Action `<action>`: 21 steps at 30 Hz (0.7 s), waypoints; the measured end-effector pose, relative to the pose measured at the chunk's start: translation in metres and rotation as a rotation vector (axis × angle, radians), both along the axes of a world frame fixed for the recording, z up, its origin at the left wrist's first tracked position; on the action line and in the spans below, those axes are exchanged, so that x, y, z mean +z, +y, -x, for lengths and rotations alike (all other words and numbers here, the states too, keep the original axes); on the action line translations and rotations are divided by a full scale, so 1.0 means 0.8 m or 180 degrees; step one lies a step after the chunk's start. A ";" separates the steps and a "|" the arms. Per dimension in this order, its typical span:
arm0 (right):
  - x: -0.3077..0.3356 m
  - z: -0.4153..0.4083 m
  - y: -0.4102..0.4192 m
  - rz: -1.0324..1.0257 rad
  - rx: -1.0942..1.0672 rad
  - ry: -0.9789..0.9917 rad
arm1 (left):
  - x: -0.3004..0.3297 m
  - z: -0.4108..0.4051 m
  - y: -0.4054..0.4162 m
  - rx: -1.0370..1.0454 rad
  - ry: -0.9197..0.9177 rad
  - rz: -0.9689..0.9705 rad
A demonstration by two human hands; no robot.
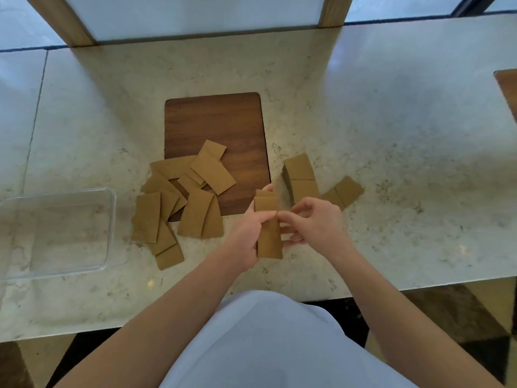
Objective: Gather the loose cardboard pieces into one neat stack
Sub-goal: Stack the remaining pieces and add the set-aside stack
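Pale marble covers the desk (363,107), where the left hand (246,233) grips a small stack of cardboard pieces (268,236) at the centre while the right hand (316,222), fingers loosely curled, touches its edge. Most work seems left: a scattered heap (179,203) lies at nine o'clock, partly on a wooden board (218,121), with a few more pieces (302,177) at one o'clock.

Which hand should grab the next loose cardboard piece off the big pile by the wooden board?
Probably the right hand: the left hand grips the held stack, though the loose pile lies leftward.
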State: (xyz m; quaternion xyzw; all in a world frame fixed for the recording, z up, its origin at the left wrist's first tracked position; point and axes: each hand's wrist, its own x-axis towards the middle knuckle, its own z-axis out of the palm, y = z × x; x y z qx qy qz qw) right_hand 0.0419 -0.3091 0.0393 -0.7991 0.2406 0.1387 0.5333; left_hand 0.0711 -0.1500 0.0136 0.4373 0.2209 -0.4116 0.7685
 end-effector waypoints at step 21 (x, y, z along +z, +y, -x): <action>-0.099 -0.044 -0.167 0.2387 0.0115 0.0854 | -0.004 0.005 -0.110 -0.0012 0.0693 0.0396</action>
